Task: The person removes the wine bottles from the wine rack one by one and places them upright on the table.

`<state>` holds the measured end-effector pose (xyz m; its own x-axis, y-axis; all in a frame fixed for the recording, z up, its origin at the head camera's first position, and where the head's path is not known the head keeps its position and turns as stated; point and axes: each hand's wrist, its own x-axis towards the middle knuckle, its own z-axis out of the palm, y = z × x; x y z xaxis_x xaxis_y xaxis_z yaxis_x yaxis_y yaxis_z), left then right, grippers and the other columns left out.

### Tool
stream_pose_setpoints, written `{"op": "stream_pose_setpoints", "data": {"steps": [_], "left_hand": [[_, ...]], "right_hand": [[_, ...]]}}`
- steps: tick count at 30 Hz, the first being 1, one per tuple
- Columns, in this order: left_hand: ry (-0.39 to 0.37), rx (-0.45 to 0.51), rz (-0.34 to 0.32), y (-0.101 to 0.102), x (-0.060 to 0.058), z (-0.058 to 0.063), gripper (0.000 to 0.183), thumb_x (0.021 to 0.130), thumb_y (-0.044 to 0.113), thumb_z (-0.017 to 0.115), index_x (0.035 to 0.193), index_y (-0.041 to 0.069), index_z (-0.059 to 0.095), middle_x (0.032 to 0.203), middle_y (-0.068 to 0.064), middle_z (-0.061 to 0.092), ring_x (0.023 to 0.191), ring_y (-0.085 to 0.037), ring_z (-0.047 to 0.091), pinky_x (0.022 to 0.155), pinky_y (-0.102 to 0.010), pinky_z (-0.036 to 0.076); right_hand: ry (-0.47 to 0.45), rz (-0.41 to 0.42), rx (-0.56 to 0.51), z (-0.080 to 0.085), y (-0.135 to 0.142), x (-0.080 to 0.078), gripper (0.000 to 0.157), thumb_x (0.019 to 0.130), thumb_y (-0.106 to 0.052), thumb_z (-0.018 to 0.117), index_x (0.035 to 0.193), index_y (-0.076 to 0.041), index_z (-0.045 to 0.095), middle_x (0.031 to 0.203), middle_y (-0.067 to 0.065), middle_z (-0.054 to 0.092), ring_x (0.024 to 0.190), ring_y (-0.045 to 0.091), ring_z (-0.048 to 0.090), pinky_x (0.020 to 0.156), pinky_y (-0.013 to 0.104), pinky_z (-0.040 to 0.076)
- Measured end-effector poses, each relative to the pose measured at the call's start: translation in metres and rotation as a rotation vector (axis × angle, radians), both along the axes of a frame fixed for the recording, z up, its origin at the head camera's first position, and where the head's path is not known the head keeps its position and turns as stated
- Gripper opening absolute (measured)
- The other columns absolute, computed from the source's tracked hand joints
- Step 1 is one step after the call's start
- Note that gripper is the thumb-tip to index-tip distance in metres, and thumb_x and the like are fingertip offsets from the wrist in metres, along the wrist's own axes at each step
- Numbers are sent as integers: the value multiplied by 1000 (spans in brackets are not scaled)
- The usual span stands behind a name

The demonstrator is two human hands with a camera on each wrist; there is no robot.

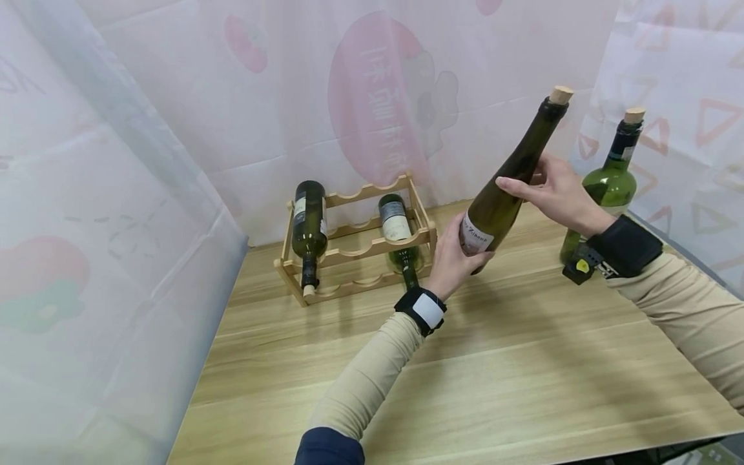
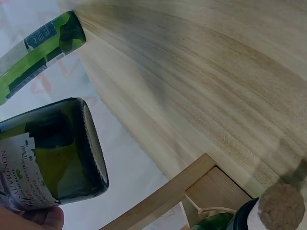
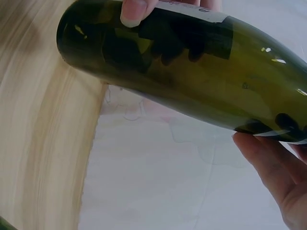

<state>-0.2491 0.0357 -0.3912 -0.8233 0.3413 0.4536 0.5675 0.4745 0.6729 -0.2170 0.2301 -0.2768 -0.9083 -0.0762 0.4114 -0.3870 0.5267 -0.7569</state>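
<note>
A dark green corked wine bottle (image 1: pixel 504 169) is held tilted in the air above the table, its neck up and to the right. My left hand (image 1: pixel 450 259) grips its lower part by the label. My right hand (image 1: pixel 558 194) holds it higher up, thumb in front and fingers behind. In the right wrist view the right hand's fingers (image 3: pixel 268 167) touch the side of the bottle (image 3: pixel 192 91), while the left thumb (image 3: pixel 134 10) lies near its base. From the left wrist view the bottle's base (image 2: pixel 91 148) is off the table.
Left of the hands stands a two-tier wooden wine rack (image 1: pixel 363 250). One bottle (image 1: pixel 309 223) lies on its upper tier at the left, another bottle (image 1: pixel 395 223) lower at the right. A green corked bottle (image 1: pixel 609 187) stands behind my right wrist. Printed curtains (image 1: pixel 279 116) border the table.
</note>
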Motion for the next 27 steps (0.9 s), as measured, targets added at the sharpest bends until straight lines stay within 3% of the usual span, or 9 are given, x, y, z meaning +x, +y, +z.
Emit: {"op": "stream_pose_setpoints", "data": {"steps": [8, 18, 27], "left_hand": [[-27, -6, -20, -5, 1, -1, 80, 74, 25, 84, 140, 17, 41, 126, -4, 57, 112, -17, 56, 93, -29, 48], [-27, -37, -14, -3, 4, -2, 81, 72, 27, 85, 140, 14, 43, 125, -5, 59, 110, -18, 57, 91, -27, 48], [-43, -42, -27, 3, 6, -1, 79, 73, 26, 85, 139, 12, 44, 125, -5, 59, 110, -17, 57, 91, -26, 48]], "right_hand": [[-24, 18, -11, -3, 1, -6, 32, 93, -31, 63, 113, -9, 52, 96, -2, 60, 84, 6, 62, 67, 17, 53], [-60, 29, -17, -6, 7, -10, 34, 95, -34, 59, 116, -9, 50, 99, -1, 59, 84, 4, 63, 67, 19, 55], [-58, -12, 18, -7, 11, -10, 37, 94, -35, 59, 115, -6, 50, 102, 8, 60, 81, 4, 61, 65, 22, 55]]}}
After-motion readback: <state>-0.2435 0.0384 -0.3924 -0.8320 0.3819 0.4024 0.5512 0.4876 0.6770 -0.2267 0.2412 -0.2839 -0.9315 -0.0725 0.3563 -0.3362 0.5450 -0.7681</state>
